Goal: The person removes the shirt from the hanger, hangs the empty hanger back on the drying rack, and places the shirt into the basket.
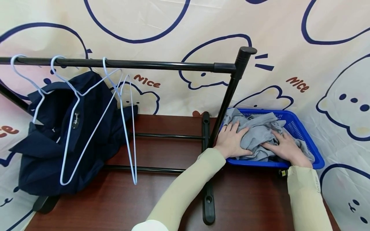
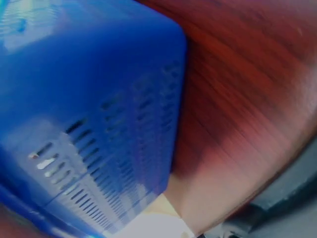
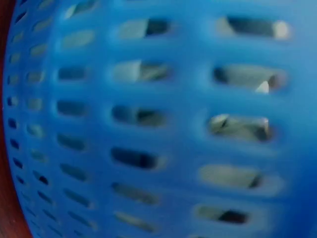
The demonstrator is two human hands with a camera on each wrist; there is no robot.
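Note:
Grey clothing lies crumpled in a blue plastic basket at the right of the head view. My left hand rests on the left part of the cloth with its fingers spread. On the right part lies my right hand, thumb and fingers apart, some fingertips hidden among the folds. The left wrist view shows the basket's slotted outer side close up. Grey cloth shows through the slots of the basket wall in the right wrist view.
A black clothes rack stands left of the basket on a brown wooden table. Light blue hangers hang from its bar. A dark navy garment hangs at the left. Behind is a cartoon-printed cloth backdrop.

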